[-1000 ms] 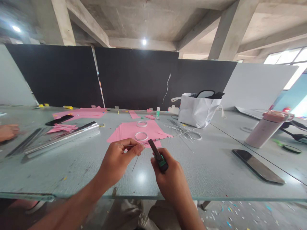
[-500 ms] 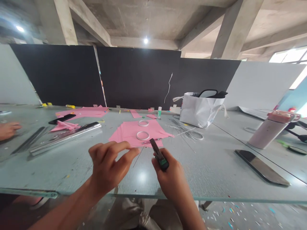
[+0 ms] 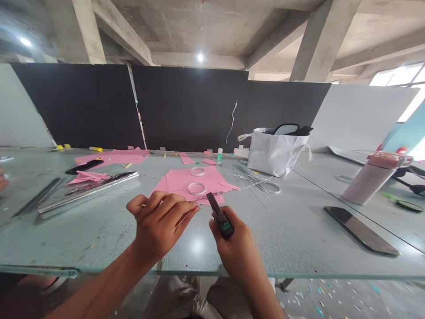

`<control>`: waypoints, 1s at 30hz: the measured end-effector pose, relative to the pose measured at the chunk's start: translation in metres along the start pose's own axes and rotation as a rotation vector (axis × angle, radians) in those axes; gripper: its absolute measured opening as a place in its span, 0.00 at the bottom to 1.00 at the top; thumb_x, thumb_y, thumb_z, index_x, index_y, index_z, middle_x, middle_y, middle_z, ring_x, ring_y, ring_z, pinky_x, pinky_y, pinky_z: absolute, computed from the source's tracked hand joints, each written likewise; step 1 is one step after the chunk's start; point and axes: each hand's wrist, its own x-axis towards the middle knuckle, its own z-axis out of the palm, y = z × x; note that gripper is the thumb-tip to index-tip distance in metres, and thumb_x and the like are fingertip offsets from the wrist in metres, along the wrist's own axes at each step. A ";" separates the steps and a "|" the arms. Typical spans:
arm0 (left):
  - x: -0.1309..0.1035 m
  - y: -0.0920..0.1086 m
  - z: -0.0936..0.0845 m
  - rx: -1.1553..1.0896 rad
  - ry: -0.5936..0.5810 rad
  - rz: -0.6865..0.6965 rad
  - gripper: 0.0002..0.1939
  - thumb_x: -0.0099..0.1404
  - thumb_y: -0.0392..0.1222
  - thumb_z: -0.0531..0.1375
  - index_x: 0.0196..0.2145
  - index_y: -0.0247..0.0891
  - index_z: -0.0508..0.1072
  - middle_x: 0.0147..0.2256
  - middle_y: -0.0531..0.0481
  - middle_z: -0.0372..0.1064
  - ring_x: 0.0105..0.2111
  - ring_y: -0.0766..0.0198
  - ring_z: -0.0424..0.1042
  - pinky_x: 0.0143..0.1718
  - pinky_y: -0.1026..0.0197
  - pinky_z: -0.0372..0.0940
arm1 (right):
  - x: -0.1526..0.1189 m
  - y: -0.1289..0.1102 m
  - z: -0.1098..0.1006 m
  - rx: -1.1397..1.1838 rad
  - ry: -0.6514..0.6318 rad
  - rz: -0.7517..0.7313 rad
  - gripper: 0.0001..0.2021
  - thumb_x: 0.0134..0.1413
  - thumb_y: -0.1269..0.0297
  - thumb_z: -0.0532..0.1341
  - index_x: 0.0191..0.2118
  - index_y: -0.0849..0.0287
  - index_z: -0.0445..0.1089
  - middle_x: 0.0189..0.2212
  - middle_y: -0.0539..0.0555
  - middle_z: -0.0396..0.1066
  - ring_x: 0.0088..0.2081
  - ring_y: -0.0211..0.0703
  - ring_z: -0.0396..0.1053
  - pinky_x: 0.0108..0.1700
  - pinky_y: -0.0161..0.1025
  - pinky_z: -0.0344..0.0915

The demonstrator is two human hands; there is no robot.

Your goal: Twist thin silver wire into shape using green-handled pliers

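My left hand (image 3: 162,221) is closed in a pinch in front of the pink paper sheets (image 3: 179,175); what its fingertips hold, if anything, is too small to make out. Gripped in my right hand (image 3: 235,243) is a small dark stapler (image 3: 217,212) with a green part, its narrow end pointing away from me. Two silvery rings, a nearer ring (image 3: 196,188) and a farther ring (image 3: 197,171), rest on the pink sheets. A twisted silver wire (image 3: 247,186) runs from the paper toward a bundle of thin wires (image 3: 254,177).
A white bag (image 3: 277,153) stands behind the wires, near a glue stick (image 3: 219,156). On the right are a phone (image 3: 360,230) and a pink bottle (image 3: 368,179). A foil roll (image 3: 89,192) lies left. Another person's hand (image 3: 3,180) shows at the left edge.
My left hand has turned and moved right, its fingertips closing together nearer the stapler. The thin wire seen by them is now hidden. The other person's hand has drawn back left.
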 end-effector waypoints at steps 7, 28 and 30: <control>0.000 0.006 0.012 -0.822 -0.286 -0.699 0.13 0.64 0.50 0.60 0.26 0.40 0.73 0.24 0.54 0.72 0.27 0.65 0.68 0.32 0.57 0.58 | -0.001 -0.004 0.000 0.049 0.052 0.021 0.07 0.55 0.61 0.55 0.37 0.54 0.68 0.22 0.48 0.68 0.24 0.40 0.64 0.26 0.32 0.55; -0.014 -0.004 -0.010 0.068 -0.016 0.102 0.10 0.58 0.37 0.66 0.39 0.45 0.73 0.36 0.51 0.74 0.37 0.59 0.70 0.42 0.51 0.54 | 0.003 0.005 0.000 0.078 -0.061 0.071 0.06 0.54 0.61 0.56 0.35 0.55 0.67 0.24 0.49 0.71 0.24 0.40 0.66 0.27 0.33 0.57; -0.013 -0.014 -0.016 -0.049 0.006 0.122 0.06 0.62 0.36 0.61 0.37 0.45 0.73 0.34 0.52 0.74 0.36 0.60 0.70 0.41 0.51 0.55 | 0.003 0.007 -0.001 0.091 -0.060 0.076 0.06 0.54 0.61 0.57 0.35 0.55 0.67 0.24 0.50 0.72 0.24 0.40 0.66 0.27 0.33 0.58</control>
